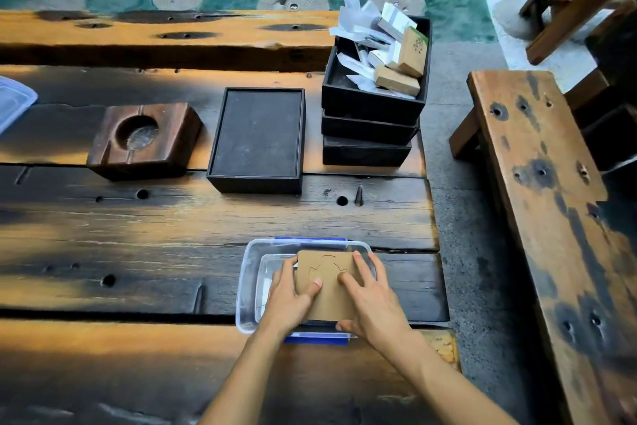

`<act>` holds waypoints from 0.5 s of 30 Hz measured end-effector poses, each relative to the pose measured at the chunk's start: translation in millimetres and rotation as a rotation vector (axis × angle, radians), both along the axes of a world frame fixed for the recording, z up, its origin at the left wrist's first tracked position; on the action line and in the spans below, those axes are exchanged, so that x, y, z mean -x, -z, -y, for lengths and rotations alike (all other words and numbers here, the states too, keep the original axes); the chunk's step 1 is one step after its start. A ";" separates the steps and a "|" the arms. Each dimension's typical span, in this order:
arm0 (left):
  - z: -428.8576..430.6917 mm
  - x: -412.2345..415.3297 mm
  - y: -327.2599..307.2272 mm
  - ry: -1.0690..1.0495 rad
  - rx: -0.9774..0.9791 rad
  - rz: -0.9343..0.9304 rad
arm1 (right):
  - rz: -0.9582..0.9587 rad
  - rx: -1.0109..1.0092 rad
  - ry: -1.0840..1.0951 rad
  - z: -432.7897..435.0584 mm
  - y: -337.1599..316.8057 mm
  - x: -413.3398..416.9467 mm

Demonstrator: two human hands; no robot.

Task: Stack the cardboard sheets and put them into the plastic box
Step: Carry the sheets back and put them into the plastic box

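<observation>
A brown stack of cardboard sheets [329, 285], its top sheet marked with a cut-out outline, lies inside the clear plastic box [249, 273] with blue clips near the table's front edge. My left hand [289, 293] grips the stack's left edge, thumb on top. Resting on the stack's right side is my right hand [370, 300], fingers spread over it and thumb at its near edge. How many sheets the stack holds is hidden.
Beyond the box stand a black tray [258, 138], a wooden block with a round hollow [143, 140], and stacked black boxes [370, 121] full of packets. A clear lid [13, 102] lies far left. A wooden bench [551, 217] runs along the right.
</observation>
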State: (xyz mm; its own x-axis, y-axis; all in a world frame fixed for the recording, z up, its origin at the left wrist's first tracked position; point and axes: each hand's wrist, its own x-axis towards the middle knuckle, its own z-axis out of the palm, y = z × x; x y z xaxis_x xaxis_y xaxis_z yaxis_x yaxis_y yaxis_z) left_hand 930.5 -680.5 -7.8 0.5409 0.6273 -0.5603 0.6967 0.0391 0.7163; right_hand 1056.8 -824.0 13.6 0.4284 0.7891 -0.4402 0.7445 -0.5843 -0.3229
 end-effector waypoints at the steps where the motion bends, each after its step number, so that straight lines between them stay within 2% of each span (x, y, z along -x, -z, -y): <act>1: 1.5 -1.4 1.4 0.027 -0.043 -0.024 | 0.009 0.003 -0.004 0.3 -0.8 0.1; 6: 6.2 -1.8 -6.2 0.139 -0.193 0.001 | 0.058 0.000 -0.035 -2.4 -5.2 -1.8; 8: 4.1 6.4 -9.3 0.270 -0.233 0.009 | 0.076 -0.004 -0.049 -2.7 -7.0 -3.4; 12: -2.6 19.0 -13.2 0.536 -0.240 -0.095 | 0.074 -0.007 -0.071 -3.8 -11.0 -8.1; 15: -0.6 9.3 -16.5 0.635 -0.388 -0.245 | 0.083 0.013 -0.111 -4.7 -15.6 -9.1</act>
